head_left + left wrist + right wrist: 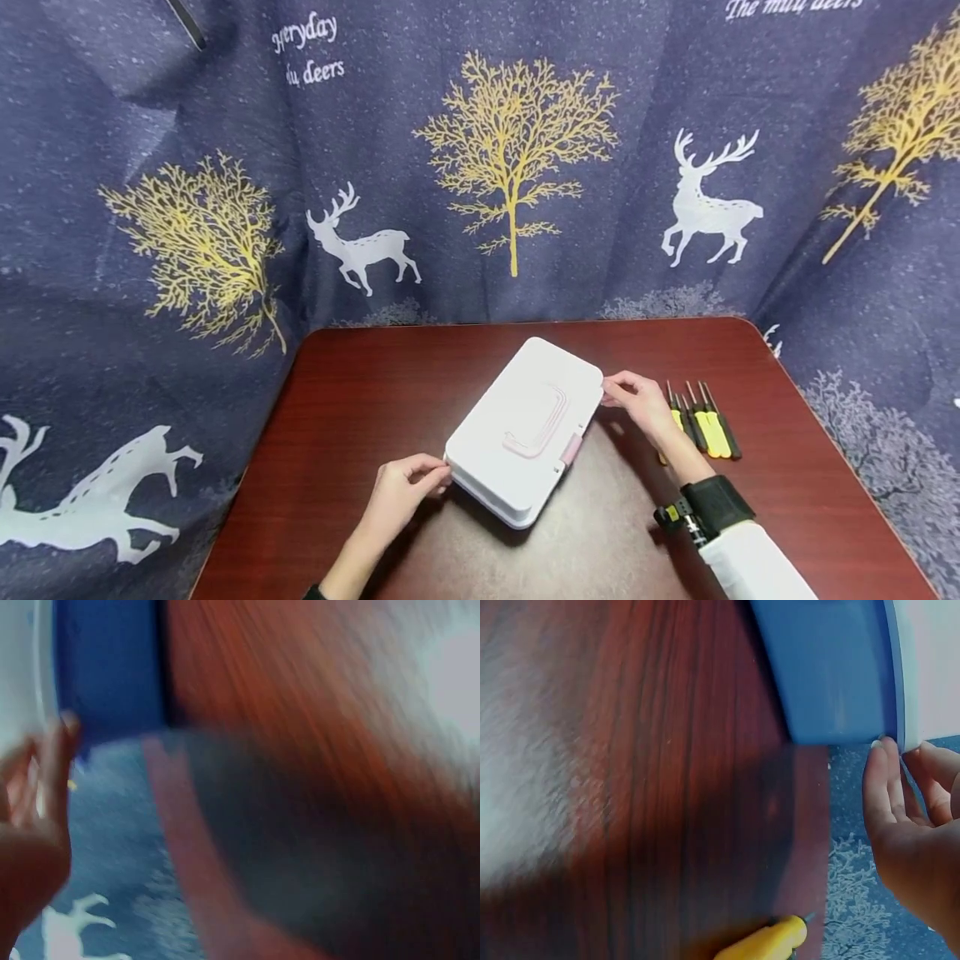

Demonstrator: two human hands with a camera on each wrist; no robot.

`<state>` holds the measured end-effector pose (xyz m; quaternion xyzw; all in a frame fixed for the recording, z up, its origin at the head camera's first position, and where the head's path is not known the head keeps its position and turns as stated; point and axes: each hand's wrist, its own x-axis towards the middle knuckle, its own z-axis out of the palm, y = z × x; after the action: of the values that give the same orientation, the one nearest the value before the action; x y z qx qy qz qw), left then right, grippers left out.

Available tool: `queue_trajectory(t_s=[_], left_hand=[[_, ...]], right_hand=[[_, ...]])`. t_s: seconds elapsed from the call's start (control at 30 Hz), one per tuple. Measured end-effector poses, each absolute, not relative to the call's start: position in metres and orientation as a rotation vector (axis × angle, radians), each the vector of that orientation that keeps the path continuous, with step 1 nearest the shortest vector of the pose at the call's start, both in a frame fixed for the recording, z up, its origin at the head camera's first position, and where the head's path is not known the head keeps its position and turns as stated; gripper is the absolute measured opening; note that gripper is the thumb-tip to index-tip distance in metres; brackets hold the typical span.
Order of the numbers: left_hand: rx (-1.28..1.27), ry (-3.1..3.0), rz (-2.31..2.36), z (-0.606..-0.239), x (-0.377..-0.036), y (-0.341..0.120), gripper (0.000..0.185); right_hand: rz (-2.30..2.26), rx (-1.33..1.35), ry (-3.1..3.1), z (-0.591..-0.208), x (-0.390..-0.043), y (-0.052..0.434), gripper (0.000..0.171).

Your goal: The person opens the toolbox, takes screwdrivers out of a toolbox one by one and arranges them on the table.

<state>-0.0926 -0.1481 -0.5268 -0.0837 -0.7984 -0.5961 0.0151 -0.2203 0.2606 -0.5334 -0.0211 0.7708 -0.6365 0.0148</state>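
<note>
A white case [525, 417] with a pink handle and pink latch lies flat and slantwise in the middle of the dark red table [360, 400]. My left hand [433, 475] pinches its near left corner with curled fingers. My right hand [611, 392] grips the far right corner. In the right wrist view the fingertips [877, 746] sit on the seam between the case's bluish base [832, 667] and its pale lid. The left wrist view is blurred; the left hand [45, 765] sits beside the case's base [109, 667].
Several yellow-and-black screwdrivers [705, 417] lie side by side just right of my right hand; one tip [769, 941] shows in the right wrist view. A dark blue curtain [510, 167] with deer and trees hangs behind and around the table.
</note>
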Motion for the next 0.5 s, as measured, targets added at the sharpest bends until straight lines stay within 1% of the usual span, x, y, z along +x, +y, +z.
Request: queue_trajectory(t_s=[0.13, 0.3, 0.4, 0.5], left_hand=[[-0.199, -2.497, -1.624, -0.522, -0.09, -0.144, 0.003], [-0.17, -2.462, -1.507, -0.522, -0.094, -0.146, 0.008], [-0.142, -2.449, -1.512, -0.522, -0.099, -0.149, 0.01], [-0.112, -2.414, -1.58, -0.523, -0.103, -0.151, 0.011]], right_hand=[[-1.906, -0.107, 2.472, -0.528, -0.212, 0.268, 0.027], [-1.823, -0.148, 2.471, -0.524, -0.199, 0.277, 0.029], [-1.717, -0.23, 2.559, -0.524, -0.188, 0.282, 0.021], [-1.559, -0.382, 2.642, -0.524, -0.179, 0.283, 0.013]])
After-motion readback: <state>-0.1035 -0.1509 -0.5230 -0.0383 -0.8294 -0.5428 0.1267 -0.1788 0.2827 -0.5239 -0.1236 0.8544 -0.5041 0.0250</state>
